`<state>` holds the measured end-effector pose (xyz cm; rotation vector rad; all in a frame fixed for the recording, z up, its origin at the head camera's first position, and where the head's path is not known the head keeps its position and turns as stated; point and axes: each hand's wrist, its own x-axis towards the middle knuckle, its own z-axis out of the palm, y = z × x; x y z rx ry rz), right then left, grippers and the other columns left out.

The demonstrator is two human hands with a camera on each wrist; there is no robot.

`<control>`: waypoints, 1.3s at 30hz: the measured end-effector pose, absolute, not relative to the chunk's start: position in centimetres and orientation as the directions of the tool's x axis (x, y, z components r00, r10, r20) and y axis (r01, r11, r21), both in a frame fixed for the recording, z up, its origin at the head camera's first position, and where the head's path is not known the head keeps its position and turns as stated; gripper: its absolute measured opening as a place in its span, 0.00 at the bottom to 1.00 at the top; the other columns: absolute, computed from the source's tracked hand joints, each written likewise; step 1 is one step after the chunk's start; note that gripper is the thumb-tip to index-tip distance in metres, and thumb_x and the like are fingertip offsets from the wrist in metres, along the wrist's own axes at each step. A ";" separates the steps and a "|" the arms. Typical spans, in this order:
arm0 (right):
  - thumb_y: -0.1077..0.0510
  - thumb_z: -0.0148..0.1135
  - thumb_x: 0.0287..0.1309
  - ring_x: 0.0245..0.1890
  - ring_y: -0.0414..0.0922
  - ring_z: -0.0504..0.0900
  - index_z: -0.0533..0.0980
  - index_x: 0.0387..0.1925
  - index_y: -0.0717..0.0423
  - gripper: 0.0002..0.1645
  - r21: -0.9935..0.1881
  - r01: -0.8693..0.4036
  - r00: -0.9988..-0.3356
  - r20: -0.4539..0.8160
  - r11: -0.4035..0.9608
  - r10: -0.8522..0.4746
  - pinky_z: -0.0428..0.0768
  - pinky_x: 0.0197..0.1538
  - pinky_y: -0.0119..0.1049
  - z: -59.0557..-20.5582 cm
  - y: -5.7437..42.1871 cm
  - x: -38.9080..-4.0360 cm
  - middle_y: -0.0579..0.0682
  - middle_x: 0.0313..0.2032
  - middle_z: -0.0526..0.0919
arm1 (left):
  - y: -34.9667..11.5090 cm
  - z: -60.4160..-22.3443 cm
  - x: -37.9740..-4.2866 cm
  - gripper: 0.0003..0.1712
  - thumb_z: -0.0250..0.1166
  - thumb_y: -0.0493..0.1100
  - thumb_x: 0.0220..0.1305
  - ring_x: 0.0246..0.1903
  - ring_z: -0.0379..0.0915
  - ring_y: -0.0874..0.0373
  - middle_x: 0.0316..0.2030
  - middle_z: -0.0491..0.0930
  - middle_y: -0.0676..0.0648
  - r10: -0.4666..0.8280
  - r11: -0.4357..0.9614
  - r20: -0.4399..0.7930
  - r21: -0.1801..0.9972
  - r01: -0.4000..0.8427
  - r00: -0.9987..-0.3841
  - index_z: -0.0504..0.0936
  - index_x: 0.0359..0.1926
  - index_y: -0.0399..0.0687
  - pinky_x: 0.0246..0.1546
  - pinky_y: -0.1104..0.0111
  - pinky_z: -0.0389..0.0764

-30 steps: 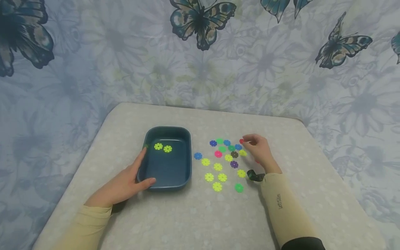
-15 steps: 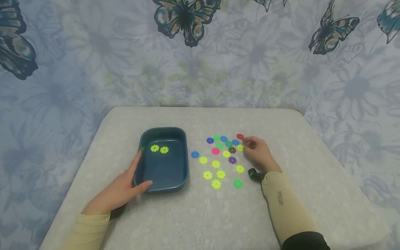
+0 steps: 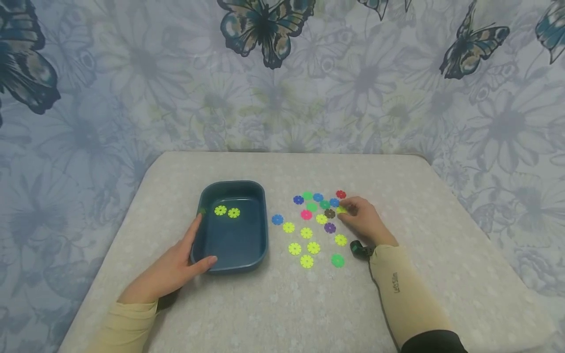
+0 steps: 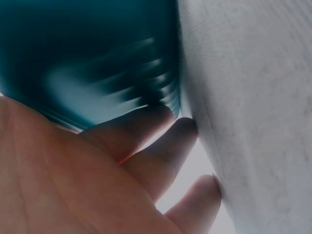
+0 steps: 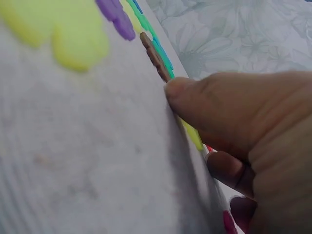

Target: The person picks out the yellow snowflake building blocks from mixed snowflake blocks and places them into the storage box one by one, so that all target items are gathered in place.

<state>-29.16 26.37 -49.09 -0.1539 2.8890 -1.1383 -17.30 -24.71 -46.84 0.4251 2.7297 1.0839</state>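
Right hand (image 3: pixel 365 221): yellow disc (image 3: pixel 342 210) between thumb and forefinger, pinch unclear; left hand (image 3: pixel 169 265) straight-fingered against tray (image 3: pixel 230 245).

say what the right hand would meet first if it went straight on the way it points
For the right hand, probably the yellow disc at its fingertips; beyond that, the blue disc or brown disc, though depth there is hard to judge.

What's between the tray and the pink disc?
Head view: a blue disc, closer to the tray than to the pink disc. A yellow disc sits just off that line, toward the person.
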 end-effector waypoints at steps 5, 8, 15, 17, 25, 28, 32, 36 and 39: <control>0.52 0.71 0.64 0.62 0.58 0.78 0.79 0.58 0.53 0.23 -0.653 -0.102 -0.993 0.027 0.751 -0.111 0.75 0.66 0.56 -49.1 26.3 -29.3 0.56 0.62 0.79 | -24.7 -46.8 -17.3 0.62 0.64 0.65 0.70 0.75 0.51 0.29 0.82 0.40 0.37 0.318 0.702 -0.060 0.685 0.193 -0.946 0.25 0.82 0.65 0.67 0.33 0.62; 0.54 0.69 0.65 0.61 0.58 0.78 0.79 0.58 0.52 0.22 -0.655 -0.099 -0.994 0.026 0.749 -0.109 0.75 0.66 0.58 -49.0 26.1 -29.3 0.56 0.61 0.80 | -24.7 -46.8 -17.3 0.62 0.63 0.65 0.70 0.75 0.52 0.28 0.82 0.40 0.36 0.317 0.703 -0.061 0.685 0.191 -0.946 0.25 0.82 0.66 0.67 0.32 0.63; 0.59 0.66 0.65 0.62 0.58 0.77 0.78 0.60 0.54 0.22 -0.668 -0.082 -0.994 -0.001 0.740 -0.111 0.74 0.66 0.58 -48.9 25.9 -29.4 0.55 0.60 0.80 | -24.7 -46.6 -17.2 0.62 0.63 0.65 0.70 0.76 0.50 0.29 0.82 0.39 0.38 0.319 0.694 -0.062 0.694 0.189 -0.946 0.25 0.82 0.65 0.67 0.32 0.62; 0.60 0.65 0.64 0.62 0.57 0.76 0.78 0.61 0.53 0.23 -0.672 -0.069 -0.994 -0.020 0.737 -0.111 0.74 0.67 0.58 -48.9 25.9 -29.4 0.55 0.61 0.79 | -24.7 -46.7 -17.1 0.62 0.63 0.65 0.70 0.76 0.50 0.29 0.82 0.39 0.38 0.318 0.695 -0.062 0.694 0.188 -0.946 0.25 0.82 0.64 0.67 0.33 0.62; 0.60 0.64 0.65 0.66 0.58 0.74 0.76 0.64 0.53 0.26 -0.668 -0.054 -0.992 -0.049 0.742 -0.116 0.71 0.69 0.58 -48.3 25.9 -28.9 0.55 0.64 0.77 | -24.6 -47.0 -17.2 0.62 0.63 0.65 0.70 0.76 0.51 0.29 0.82 0.39 0.38 0.316 0.695 -0.059 0.694 0.189 -0.947 0.25 0.82 0.67 0.67 0.33 0.63; 0.61 0.64 0.65 0.66 0.58 0.75 0.77 0.63 0.55 0.24 -0.660 -0.048 -0.993 -0.050 0.749 -0.108 0.72 0.69 0.57 -48.3 25.9 -28.8 0.56 0.64 0.77 | -24.6 -47.0 -17.2 0.62 0.64 0.65 0.70 0.76 0.50 0.29 0.82 0.40 0.38 0.315 0.695 -0.058 0.694 0.189 -0.947 0.25 0.82 0.66 0.67 0.33 0.62; 0.62 0.65 0.61 0.61 0.57 0.76 0.78 0.59 0.56 0.24 -0.645 -0.033 -0.994 -0.057 0.763 -0.091 0.74 0.67 0.57 -48.3 25.8 -28.8 0.58 0.60 0.78 | -24.6 -46.9 -17.1 0.62 0.64 0.65 0.70 0.76 0.50 0.29 0.82 0.40 0.37 0.315 0.698 -0.060 0.691 0.188 -0.947 0.26 0.82 0.65 0.67 0.32 0.62; 0.61 0.66 0.59 0.58 0.56 0.77 0.78 0.60 0.56 0.25 -0.632 -0.022 -0.994 -0.067 0.775 -0.083 0.75 0.64 0.56 -48.3 25.9 -28.8 0.57 0.58 0.79 | -24.5 -47.0 -17.2 0.62 0.63 0.65 0.70 0.76 0.50 0.29 0.82 0.39 0.38 0.318 0.697 -0.061 0.692 0.190 -0.946 0.25 0.82 0.65 0.68 0.33 0.62; 0.61 0.66 0.57 0.57 0.55 0.77 0.78 0.60 0.55 0.27 -0.614 -0.020 -0.994 -0.074 0.789 -0.083 0.75 0.64 0.56 -48.2 26.0 -28.9 0.56 0.58 0.79 | -24.6 -47.1 -17.2 0.62 0.63 0.65 0.70 0.76 0.51 0.29 0.82 0.39 0.37 0.318 0.701 -0.058 0.687 0.193 -0.946 0.25 0.82 0.66 0.67 0.33 0.63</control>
